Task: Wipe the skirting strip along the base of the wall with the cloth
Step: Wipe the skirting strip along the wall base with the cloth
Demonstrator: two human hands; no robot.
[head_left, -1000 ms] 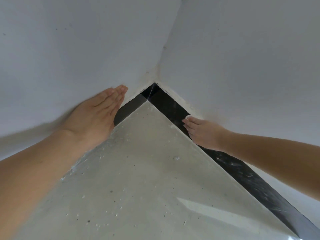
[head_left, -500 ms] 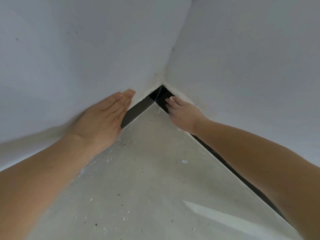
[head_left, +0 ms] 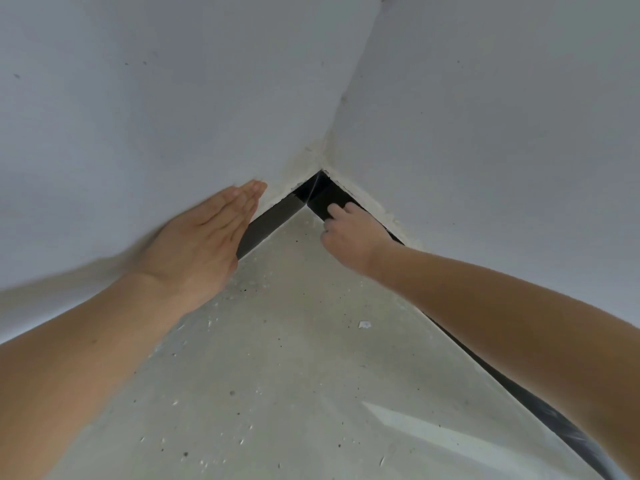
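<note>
- Skirting (head_left: 270, 223): glossy black strip along wall (head_left: 138, 133) base, pale scuffs at lower right.
- Left hand (head_left: 201, 244): flat on wall, fingers straight.
- Right hand (head_left: 349, 233): curled against skirting near corner (head_left: 320, 173); can't tell if holding anything.

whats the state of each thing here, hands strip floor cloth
left hand, open, flat against the left wall
right hand, fingers curled, pressed on the skirting strip near the corner
skirting strip, black, streaked pale at the lower right
cloth, not visible
floor, speckled with grit, one white scrap
</note>
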